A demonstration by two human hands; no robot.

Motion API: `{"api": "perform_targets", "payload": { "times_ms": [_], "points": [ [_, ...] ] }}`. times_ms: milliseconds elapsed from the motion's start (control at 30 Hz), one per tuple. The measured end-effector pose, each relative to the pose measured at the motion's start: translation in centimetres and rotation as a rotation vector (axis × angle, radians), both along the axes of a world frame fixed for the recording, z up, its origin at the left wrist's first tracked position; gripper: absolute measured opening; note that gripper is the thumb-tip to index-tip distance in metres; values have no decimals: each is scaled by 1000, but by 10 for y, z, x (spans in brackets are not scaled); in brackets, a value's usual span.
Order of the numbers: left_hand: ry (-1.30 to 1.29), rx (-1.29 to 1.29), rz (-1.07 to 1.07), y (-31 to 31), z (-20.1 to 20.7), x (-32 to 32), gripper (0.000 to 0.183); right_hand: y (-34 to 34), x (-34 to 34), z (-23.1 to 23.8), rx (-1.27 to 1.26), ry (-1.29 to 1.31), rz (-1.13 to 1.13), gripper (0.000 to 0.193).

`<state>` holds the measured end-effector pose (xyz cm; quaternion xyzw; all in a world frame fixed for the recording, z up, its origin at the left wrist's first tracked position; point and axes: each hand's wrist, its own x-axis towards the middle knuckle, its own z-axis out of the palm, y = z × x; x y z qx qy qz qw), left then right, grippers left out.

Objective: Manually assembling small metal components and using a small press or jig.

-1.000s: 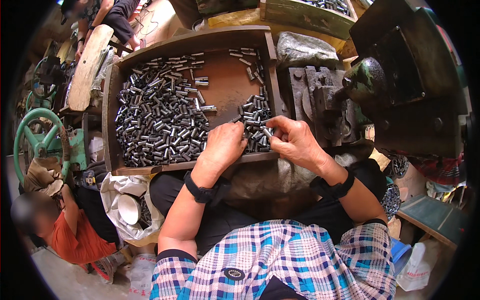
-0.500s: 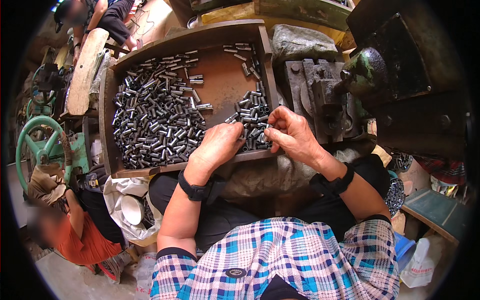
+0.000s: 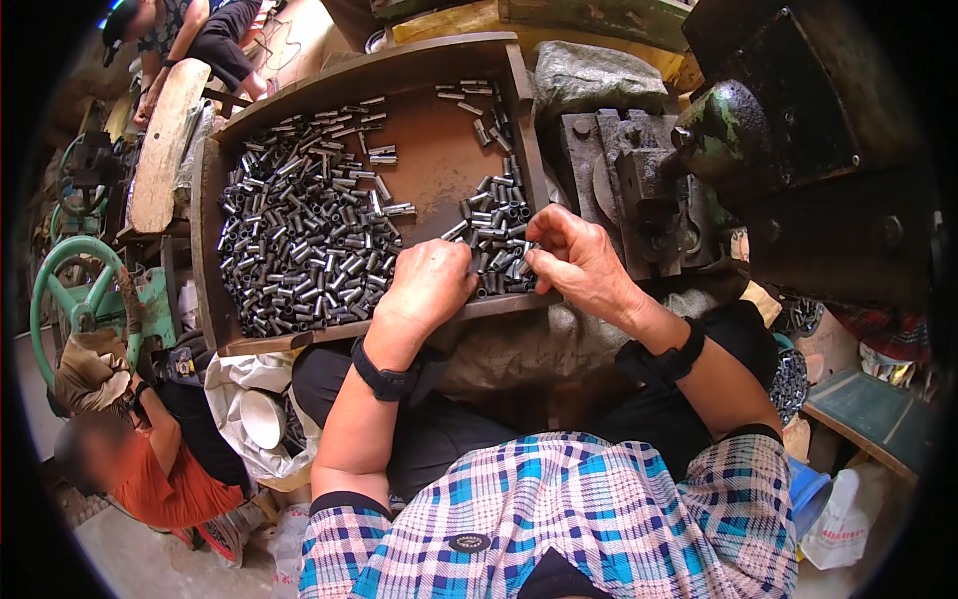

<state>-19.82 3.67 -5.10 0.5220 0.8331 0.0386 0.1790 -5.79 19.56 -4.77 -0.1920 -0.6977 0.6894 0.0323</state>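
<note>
A rusty wooden tray point(image 3: 439, 160) rests across my lap. A large heap of short dark metal tubes point(image 3: 299, 250) fills its left half. A smaller bunch of the same tubes point(image 3: 496, 215) lies at its right side. My left hand point(image 3: 429, 285) rests knuckles-up on the tray's near edge, fingertips touching the small bunch. My right hand point(image 3: 574, 260) is curled at that bunch's right, fingers pinched on a few tubes. Both wrists carry black bands.
A heavy metal press point(image 3: 689, 170) with a green knob stands right of the tray, a grey sack point(image 3: 599, 75) behind it. A person in orange point(image 3: 150, 469) sits low at my left beside a green handwheel point(image 3: 70, 290). Another person point(image 3: 190, 30) sits beyond the tray.
The view has shifted slightly. My left hand slid down toward the tray's near edge; my right hand stayed at the small bunch, fingers working the tubes.
</note>
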Motion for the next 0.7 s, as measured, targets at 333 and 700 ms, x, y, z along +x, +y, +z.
{"api": "perform_targets", "payload": {
  "times_ms": [333, 700],
  "points": [
    [-583, 317, 254, 6, 0, 4, 19, -2, 4, 7, -64, -37, 19, 10],
    [-1407, 469, 521, 6, 2, 9, 21, 7, 6, 7, -157, 9, -70, 6]
  ]
}}
